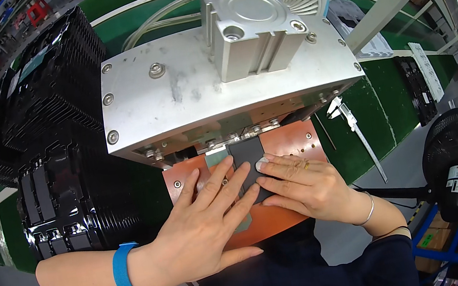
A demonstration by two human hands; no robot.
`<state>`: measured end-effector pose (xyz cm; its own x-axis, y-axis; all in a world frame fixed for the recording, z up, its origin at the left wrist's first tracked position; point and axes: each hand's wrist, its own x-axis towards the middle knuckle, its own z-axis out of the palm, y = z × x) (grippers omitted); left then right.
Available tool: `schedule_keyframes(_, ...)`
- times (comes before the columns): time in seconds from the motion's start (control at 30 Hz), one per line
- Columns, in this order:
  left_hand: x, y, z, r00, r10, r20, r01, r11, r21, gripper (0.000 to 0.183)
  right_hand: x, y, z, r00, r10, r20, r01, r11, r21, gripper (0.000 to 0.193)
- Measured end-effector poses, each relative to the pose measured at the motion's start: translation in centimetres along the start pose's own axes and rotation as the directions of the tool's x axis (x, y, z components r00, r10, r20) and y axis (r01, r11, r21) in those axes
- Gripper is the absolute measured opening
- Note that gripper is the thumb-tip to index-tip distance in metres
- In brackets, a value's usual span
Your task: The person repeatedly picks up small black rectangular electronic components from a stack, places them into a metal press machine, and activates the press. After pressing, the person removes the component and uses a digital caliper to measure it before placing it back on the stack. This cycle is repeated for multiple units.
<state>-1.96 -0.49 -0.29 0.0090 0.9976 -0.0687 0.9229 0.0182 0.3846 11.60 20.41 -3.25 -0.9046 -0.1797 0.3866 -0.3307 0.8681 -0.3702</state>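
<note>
- Strip (pixel 247 152), dark grey and flat: where is it relative to your hands?

- Between them. Your left hand (pixel 203 226) comes over its left edge, your right hand (pixel 309 187) over its right edge. Far end runs out past your fingertips, up to the front of the silver metal block (pixel 185 99).

- Grip?

- Your left is palm down, fingers spread, index and middle tips on the strip, thumb stuck out on your body side. Not clenched. Your right has fingers extended, tips on the strip. Small white bit (pixel 261 163) at those tips; can't tell whether you're pinching it or wearing it, so can't call that hand free.

- Under your hands?

- Orange plate (pixel 295 138), showing on both sides of the strip and again nearer your body.

- Around you?

- Black tray stack (pixel 77 192) left of your left hand. Beyond your right hand, off the plate: thin rod (pixel 325 131), then caliper (pixel 353 122) farther right. Silver cylinder (pixel 251 24) on top of the block, beyond both hands. Blue band (pixel 124 271) on your left wrist, bracelet (pixel 369 208) on your right.
</note>
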Motion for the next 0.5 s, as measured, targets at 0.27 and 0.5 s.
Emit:
schedule_keyframes(0.27, 0.1, 0.1, -0.2, 0.999, -0.006, 0.037, 0.006, 1.000, -0.009, 0.079, 0.3, -0.2, -0.2, 1.000, 0.009, 0.029, -0.009, 1.000, 0.001, 0.037)
schedule_keyframes(0.5, 0.0, -0.2, 0.0, 0.999, 0.014, -0.037, -0.016, 0.999, -0.047, 0.069, 1.0, -3.3, -2.4, 0.905, 0.236, 0.354, -0.386, 0.803, 0.453, 0.050)
